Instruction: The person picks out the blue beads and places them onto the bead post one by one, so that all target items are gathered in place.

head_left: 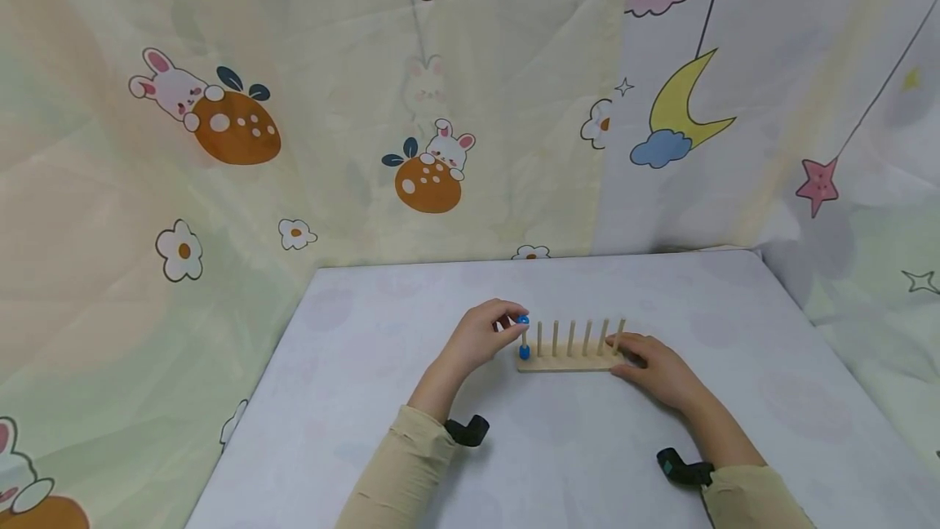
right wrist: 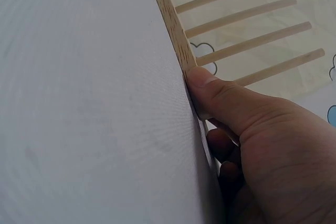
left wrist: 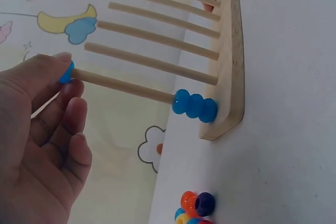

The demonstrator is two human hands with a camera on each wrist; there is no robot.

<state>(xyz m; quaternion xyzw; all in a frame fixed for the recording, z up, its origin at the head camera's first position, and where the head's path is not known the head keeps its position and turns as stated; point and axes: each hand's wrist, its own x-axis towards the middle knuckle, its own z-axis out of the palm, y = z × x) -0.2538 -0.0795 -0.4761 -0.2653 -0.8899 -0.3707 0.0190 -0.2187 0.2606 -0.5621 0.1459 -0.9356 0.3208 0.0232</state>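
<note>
A wooden peg rack (head_left: 565, 364) with a row of upright pegs stands on the table. My left hand (head_left: 473, 337) is at its left end, pinching a blue bead (left wrist: 67, 73) between thumb and index finger at the tip of the leftmost peg. Three blue beads (left wrist: 194, 106) sit stacked at the foot of that same peg, against the base. The other pegs carry no beads. At the opposite end, my right hand (head_left: 657, 370) grips the rack's base, its thumb (right wrist: 202, 80) on the near edge and the other fingers partly hidden behind.
A small cluster of loose beads (left wrist: 191, 203), orange, yellow, dark blue and others, lies on the table beside the rack's left end; the head view does not show it. The white tabletop (head_left: 558, 447) ends at a printed cloth backdrop (head_left: 352, 186).
</note>
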